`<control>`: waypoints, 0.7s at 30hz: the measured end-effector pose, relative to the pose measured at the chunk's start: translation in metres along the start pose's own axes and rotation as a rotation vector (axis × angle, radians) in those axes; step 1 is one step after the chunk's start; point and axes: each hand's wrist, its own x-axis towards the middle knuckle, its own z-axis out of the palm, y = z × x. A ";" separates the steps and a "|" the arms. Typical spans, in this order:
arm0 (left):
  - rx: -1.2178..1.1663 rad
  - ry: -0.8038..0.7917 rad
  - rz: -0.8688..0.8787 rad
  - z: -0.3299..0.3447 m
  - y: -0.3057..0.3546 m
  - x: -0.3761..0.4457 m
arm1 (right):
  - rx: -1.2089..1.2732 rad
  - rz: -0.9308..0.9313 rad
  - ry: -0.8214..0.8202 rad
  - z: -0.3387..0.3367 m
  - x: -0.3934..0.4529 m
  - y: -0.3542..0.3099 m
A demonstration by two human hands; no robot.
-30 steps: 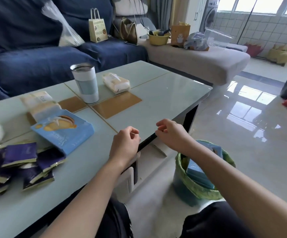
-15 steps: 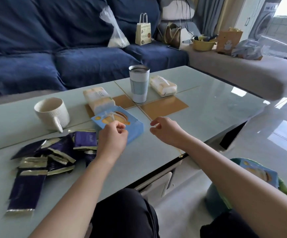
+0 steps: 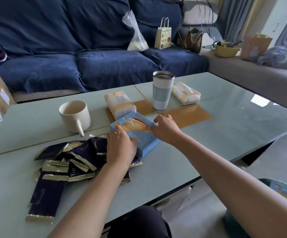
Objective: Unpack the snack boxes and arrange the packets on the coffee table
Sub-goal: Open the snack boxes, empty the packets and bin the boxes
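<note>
Head view: blue snack box [image 3: 140, 134] flat on surface [image 3: 225, 127] mid, near end propped on packet pile [image 3: 65, 160], prob for easy pickup. Left hand [image 3: 121, 148] grip closed on box near-left corner; right hand [image 3: 166, 129] fingers curled on right edge, w/ box between both. Mug [image 3: 75, 115], tissue pack [image 3: 120, 103], tumbler [image 3: 163, 90] close on far side; open room right & near edge.

Glossy glass coffee table [image 3: 233, 127], foil-edged packets [image 3: 81, 157], cardboard snack box [image 3: 149, 143]
</note>
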 end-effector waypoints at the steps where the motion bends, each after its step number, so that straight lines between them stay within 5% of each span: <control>1: 0.003 -0.002 -0.003 0.001 0.000 0.001 | -0.007 0.009 -0.009 0.001 0.003 0.000; 8: -0.054 -0.012 -0.006 0.007 0.007 0.002 | -0.031 0.048 -0.095 0.013 0.011 0.002; 21: -0.524 0.217 0.074 0.022 0.023 -0.011 | 0.413 0.210 -0.031 0.002 -0.005 0.016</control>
